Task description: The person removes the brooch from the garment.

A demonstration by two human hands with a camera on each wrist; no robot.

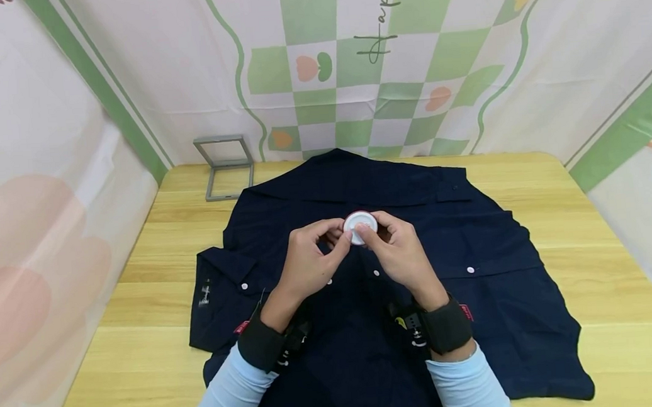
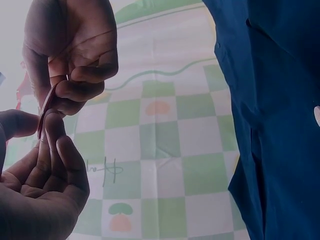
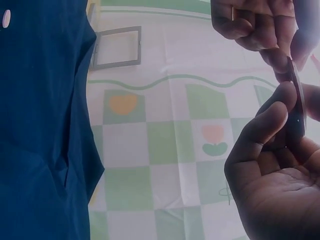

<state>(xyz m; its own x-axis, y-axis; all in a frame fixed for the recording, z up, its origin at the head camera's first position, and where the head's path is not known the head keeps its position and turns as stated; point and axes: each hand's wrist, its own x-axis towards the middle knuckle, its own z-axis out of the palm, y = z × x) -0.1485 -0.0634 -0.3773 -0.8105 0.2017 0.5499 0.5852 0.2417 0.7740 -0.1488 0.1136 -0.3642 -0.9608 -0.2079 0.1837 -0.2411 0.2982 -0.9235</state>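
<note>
Both hands hold a small, thin round disc [image 1: 359,222] with a white face and a red rim, above the dark navy shirt [image 1: 370,345]. My left hand [image 1: 311,260] pinches its left edge between thumb and fingers. From the other side, my right hand [image 1: 402,252] grips it with the thumb laid across the white face. In the left wrist view the disc [image 2: 46,111] appears edge-on between the two hands. Curled fingers of both hands sit behind it, seen from the right wrist view, where its dark side [image 3: 297,100] shows.
The shirt lies spread over most of the wooden table [image 1: 141,317], its white buttons [image 1: 470,270] facing up. A grey folding frame [image 1: 229,167] stands at the back left. Printed cloth [image 1: 320,115] hangs behind the table and along the sides.
</note>
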